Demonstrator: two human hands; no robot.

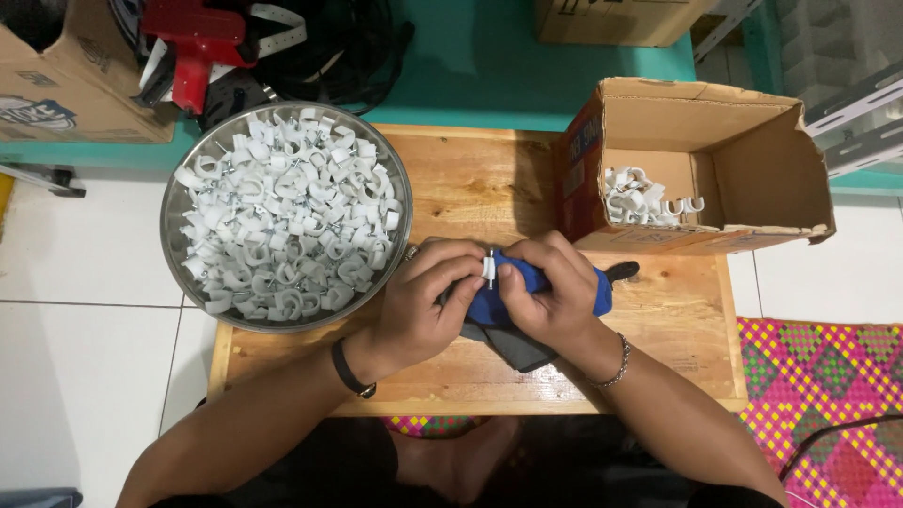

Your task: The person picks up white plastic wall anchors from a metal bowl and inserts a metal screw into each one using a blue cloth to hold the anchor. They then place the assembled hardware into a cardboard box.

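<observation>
Presently, hands: both meet over the wooden board (489,179).
Left hand (419,301): fingertips pinched on a small white cable clip (488,268).
Right hand (550,292): closed around a blue-handled tool (602,287), thumb touching the clip.
Clip: held between both hands, above the board's middle.
Steel bowl (183,273): left, heaped with white clips.
Cardboard box (752,169): right, some clips inside.

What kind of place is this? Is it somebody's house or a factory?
Probably a home work corner on the floor, not a factory. A low wooden table sits on white tiles beside a bright woven mat. A metal bowl heaped with white clips and a cardboard box suggest small piecework by hand.
</observation>
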